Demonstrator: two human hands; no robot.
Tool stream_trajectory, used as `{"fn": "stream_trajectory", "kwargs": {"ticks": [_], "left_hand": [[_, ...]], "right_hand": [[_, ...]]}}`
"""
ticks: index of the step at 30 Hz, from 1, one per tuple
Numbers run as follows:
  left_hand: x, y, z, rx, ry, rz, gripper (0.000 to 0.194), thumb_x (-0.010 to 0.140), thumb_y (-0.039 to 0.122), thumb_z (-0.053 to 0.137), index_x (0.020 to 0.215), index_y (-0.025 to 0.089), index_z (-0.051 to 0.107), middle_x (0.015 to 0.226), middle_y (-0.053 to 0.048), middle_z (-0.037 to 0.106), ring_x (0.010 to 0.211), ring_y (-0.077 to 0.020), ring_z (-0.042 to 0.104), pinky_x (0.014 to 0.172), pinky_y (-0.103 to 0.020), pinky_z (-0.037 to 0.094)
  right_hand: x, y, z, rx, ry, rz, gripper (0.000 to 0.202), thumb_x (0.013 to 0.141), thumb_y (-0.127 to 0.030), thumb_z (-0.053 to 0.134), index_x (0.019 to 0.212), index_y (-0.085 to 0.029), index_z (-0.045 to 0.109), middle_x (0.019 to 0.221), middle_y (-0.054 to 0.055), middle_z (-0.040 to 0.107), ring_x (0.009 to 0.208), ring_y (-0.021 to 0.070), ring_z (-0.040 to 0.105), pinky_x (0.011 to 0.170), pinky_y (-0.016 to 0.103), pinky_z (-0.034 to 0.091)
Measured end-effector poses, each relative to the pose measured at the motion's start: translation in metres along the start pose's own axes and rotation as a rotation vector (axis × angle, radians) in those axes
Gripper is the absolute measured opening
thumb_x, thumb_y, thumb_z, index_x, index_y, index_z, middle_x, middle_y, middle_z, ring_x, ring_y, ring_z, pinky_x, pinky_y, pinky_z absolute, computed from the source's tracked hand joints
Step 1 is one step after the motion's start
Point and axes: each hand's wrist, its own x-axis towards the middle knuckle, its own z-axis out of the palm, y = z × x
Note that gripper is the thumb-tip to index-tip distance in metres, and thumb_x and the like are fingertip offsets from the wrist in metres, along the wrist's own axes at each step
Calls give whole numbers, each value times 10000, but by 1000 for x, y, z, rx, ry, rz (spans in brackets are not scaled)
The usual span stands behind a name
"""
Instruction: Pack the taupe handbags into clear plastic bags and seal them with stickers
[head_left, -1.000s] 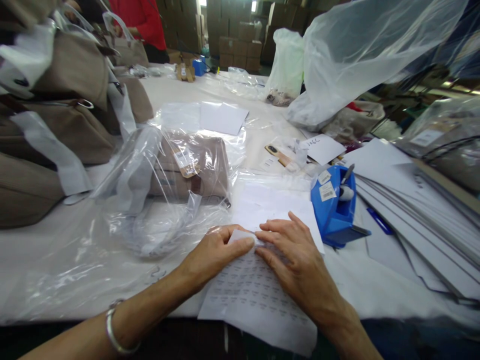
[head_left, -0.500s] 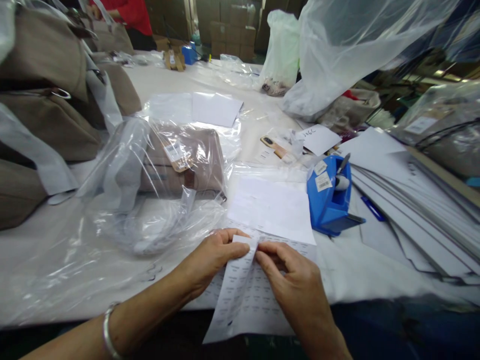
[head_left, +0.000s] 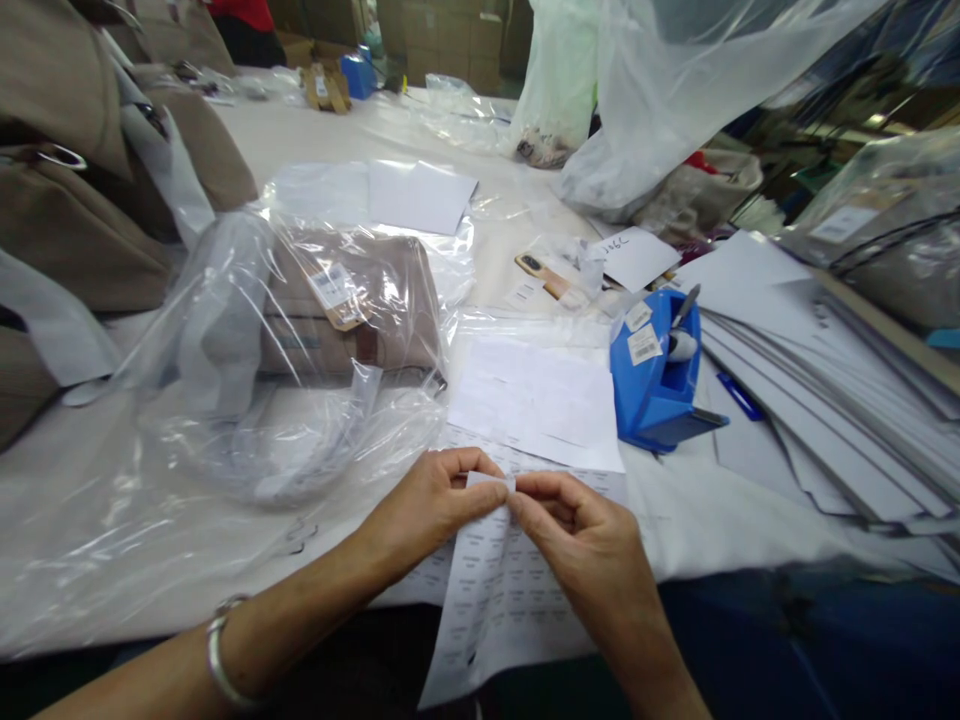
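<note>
Head view: your left hand (head_left: 442, 495) and right hand (head_left: 581, 525) pinch the printed sheet (head_left: 469, 600), fingers (head_left: 469, 462) gripping its upper end close together. It droops past the worktop's (head_left: 705, 530) near edge; ahead lie the wrapped bag (head_left: 401, 300), left, and blue holder (head_left: 636, 395), right.

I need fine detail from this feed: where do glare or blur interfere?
In the head view, glare streaks the clear plastic over the brown bag; there, print on the sheet in the left hand and right hand is too soft to read; at that view's top, cartons look dim and soft.
</note>
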Motion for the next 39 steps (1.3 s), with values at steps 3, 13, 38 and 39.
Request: {"fn": "stream_trajectory", "kwargs": {"ticks": [3, 13, 38, 39], "left_hand": [[-1, 1, 2, 75, 28, 20, 168, 749, 310, 659, 764, 143, 673, 666, 6, 628, 592, -119, 531, 536, -200, 376], [3, -5, 9, -15, 11, -18, 147, 725, 288, 656, 746, 145, 628, 643, 15, 600, 567, -111, 511, 527, -208, 365], [5, -11, 3, 53, 24, 61, 114, 704, 253, 640, 735, 144, 630, 697, 11, 612, 612, -105, 505, 548, -202, 366], [5, -12, 2, 60, 25, 57, 120, 703, 258, 640, 741, 144, 632, 690, 12, 609, 605, -105, 503, 538, -200, 357]], "right_hand": [[1, 0, 0, 3, 6, 26, 231, 804, -416, 719, 826, -188, 747, 794, 52, 764, 708, 210, 731, 620, 250, 591], [2, 8, -1, 85, -9, 151, 228, 789, -414, 725, 802, -187, 737, 734, 28, 743, 665, 182, 702, 564, 216, 526], [2, 5, 2, 28, 6, 138, 269, 787, -450, 705, 757, -183, 704, 727, 33, 729, 675, 191, 681, 585, 243, 499], [3, 5, 3, 10, 9, 127, 268, 793, -445, 698, 748, -181, 702, 729, 36, 729, 679, 193, 679, 591, 246, 498]]}}
